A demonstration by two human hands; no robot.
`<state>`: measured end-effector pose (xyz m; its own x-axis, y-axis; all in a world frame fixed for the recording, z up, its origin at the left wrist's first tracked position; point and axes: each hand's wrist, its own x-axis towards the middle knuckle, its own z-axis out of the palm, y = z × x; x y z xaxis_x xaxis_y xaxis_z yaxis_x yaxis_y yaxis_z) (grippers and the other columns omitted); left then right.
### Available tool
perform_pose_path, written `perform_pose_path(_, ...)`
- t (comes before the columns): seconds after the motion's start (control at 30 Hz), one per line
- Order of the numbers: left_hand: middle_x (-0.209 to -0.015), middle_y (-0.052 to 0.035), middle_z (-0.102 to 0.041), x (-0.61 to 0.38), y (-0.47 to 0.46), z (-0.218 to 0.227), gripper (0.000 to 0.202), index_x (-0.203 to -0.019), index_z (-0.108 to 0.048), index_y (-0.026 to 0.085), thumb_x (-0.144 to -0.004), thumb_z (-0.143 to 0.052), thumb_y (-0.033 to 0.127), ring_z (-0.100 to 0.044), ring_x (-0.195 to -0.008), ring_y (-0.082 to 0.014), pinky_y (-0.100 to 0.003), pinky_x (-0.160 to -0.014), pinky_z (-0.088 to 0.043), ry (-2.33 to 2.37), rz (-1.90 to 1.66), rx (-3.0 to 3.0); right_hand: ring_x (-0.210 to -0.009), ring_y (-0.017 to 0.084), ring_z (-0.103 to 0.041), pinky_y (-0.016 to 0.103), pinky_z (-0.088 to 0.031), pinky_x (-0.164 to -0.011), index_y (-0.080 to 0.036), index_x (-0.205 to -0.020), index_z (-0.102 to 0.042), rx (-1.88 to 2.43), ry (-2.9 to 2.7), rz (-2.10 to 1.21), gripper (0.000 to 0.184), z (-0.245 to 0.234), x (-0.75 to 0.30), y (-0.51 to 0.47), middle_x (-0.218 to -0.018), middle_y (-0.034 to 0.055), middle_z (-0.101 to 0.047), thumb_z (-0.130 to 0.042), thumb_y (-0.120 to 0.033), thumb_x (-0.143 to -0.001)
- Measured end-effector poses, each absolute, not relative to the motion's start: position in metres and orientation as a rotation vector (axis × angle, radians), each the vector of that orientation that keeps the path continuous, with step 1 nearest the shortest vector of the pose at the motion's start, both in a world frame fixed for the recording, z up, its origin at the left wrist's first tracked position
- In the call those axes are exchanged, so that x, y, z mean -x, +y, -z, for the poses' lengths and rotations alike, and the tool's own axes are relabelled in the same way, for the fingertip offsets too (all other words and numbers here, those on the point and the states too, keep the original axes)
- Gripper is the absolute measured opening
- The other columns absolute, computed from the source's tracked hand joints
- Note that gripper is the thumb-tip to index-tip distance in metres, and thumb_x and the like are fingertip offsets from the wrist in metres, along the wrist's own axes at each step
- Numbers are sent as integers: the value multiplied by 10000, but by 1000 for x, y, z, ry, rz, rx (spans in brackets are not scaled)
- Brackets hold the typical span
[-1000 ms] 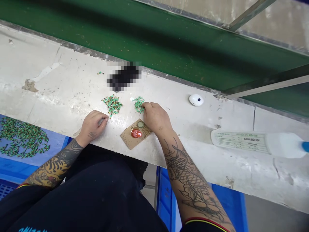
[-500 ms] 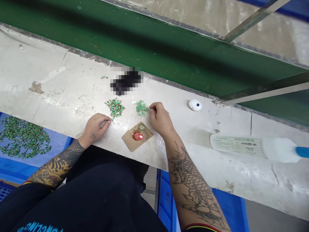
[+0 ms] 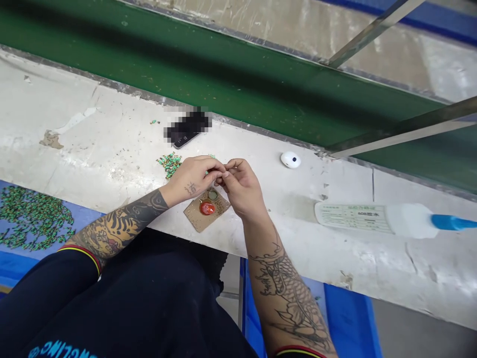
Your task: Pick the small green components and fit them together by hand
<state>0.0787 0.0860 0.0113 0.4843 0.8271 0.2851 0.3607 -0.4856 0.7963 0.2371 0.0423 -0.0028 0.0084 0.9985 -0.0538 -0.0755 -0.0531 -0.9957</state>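
Observation:
My left hand (image 3: 197,177) and my right hand (image 3: 243,186) meet fingertip to fingertip over the bench, both closed in a pinch. Whatever they pinch is too small or too covered to make out. Below the fingers lies a brown cardboard square (image 3: 197,222) bearing a red glossy blob (image 3: 207,208) and a small round greenish piece (image 3: 212,194). A pile of tiny green-and-copper parts (image 3: 169,163) sits beside my left hand, partly covered by it. Behind the fingers, a second pile of small green pieces (image 3: 212,156) is mostly hidden.
A dark phone (image 3: 182,139), partly pixelated, lies at the bench's back. To the right are a white earbud case (image 3: 290,159) and a lying white bottle (image 3: 357,219) with a blue nozzle. Many parts fill a blue tray (image 3: 84,219) at lower left. A green belt (image 3: 238,89) runs behind.
My left hand has moved right from the edge of the left pile to meet my right hand. The right hand has left the right pile's edge and turned inward. The view has shifted slightly.

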Motion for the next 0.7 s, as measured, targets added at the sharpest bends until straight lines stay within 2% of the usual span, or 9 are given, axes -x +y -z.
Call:
perform_pose_path(0.1, -900, -26, -756, -84, 85, -5, 150, -876, -716, 183, -881, -607, 80, -687, -856, -174, -312, -803, -528, 983, -939, -2064, -689, 101, -599, 250, -535, -703, -270, -976, -529, 1169, -1014, -1284, 238, 5, -235, 40, -803, -56, -607, -715, -339, -846)
perform_pose_path(0.3, -907, -19, -727, -92, 87, -4, 130, -846, -667, 183, -867, -590, 79, -659, -865, -169, -300, -811, -509, 1017, -930, -1893, -740, 115, -626, 251, -554, -715, -256, -965, -595, 1110, -827, -1282, 370, 11, -235, 41, -841, -38, -651, -865, -331, -723)
perform_pose_path(0.53, -836, -7, -729, -93, 96, 2, 77, -844, -668, 170, -878, -600, 157, -658, -795, -158, -286, -756, -498, 948, -842, -1672, -697, 112, -601, 253, -544, -679, -271, -936, -530, 1149, -970, -1151, 291, 18, -240, 42, -814, -53, -602, -784, -315, -801)
perform_pose_path(0.7, -865, -17, -721, -90, 102, 11, 101, -852, -700, 179, -842, -618, 120, -649, -827, -171, -307, -789, -494, 1116, -794, -1873, -671, 102, -568, 261, -521, -661, -272, -958, -466, 1214, -1010, -1068, 261, 19, -246, 37, -853, -53, -580, -690, -275, -824)
